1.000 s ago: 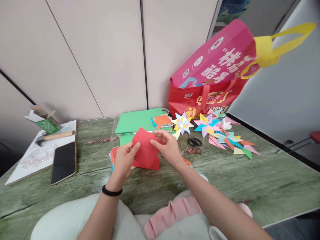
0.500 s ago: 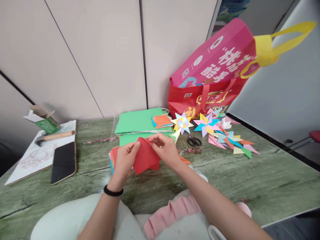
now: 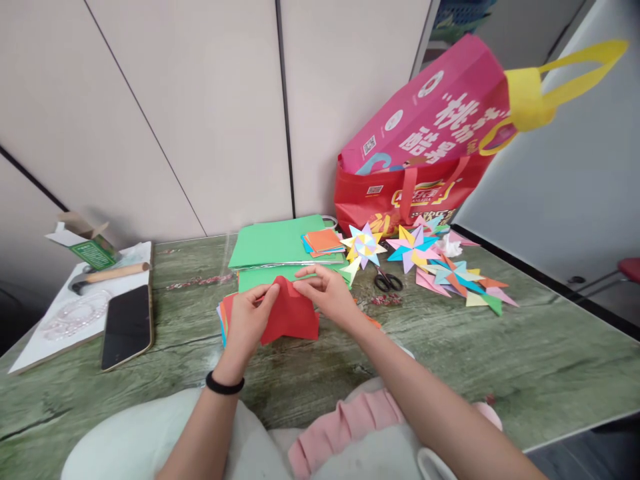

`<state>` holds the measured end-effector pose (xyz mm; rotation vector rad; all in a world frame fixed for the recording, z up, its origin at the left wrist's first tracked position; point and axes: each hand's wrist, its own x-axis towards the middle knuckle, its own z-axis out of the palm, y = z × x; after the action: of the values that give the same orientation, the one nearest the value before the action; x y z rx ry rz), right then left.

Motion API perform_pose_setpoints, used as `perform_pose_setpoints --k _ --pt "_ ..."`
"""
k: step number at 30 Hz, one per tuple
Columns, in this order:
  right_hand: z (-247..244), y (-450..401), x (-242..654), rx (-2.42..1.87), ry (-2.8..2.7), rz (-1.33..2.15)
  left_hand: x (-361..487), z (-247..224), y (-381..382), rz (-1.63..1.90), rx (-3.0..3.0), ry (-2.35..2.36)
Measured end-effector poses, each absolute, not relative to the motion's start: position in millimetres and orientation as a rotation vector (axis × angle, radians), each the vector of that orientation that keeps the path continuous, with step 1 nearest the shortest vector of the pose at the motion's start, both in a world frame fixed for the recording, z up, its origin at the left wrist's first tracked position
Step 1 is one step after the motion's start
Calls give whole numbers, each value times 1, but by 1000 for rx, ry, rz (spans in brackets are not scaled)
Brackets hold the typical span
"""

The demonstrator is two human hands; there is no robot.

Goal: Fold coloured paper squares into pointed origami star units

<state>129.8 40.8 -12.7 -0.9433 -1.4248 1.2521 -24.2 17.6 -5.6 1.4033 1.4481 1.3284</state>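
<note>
A sheet of red paper (image 3: 294,313) is held up between my two hands over the table, bent along its upper edge. My left hand (image 3: 250,313), with a black band on the wrist, pinches its upper left part between thumb and fingers. At its upper right, the thumb and fingertips of my right hand (image 3: 325,291) close on the paper's edge. Behind my left hand lies a fanned stack of coloured paper (image 3: 227,310). Green sheets (image 3: 275,241) lie just beyond, with a small pile of orange and blue squares (image 3: 324,241) on top.
Folded paper stars (image 3: 364,245) and loose pieces lie right of the green sheets, beside black scissors (image 3: 388,281). A red bag (image 3: 370,193) stands behind. At left are a phone (image 3: 127,327), a hammer (image 3: 113,275), clear beads (image 3: 75,317) and a small box (image 3: 90,243).
The red paper has tilted and turned between my fingers, so its lower edge sits flatter. My right fingers have shifted slightly along its top edge.
</note>
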Motion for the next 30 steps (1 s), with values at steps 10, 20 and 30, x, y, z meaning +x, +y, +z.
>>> perform_pose_setpoints --k 10,20,30 --pt "-18 45 135 -960 -1289 1546 -21 1 14 1268 1221 1351" --pt "-15 44 135 -952 -1305 1523 -23 -2 15 1266 1337 1434" --pt "-17 46 135 -832 -1422 1488 -23 -1 16 1327 1475 1482"
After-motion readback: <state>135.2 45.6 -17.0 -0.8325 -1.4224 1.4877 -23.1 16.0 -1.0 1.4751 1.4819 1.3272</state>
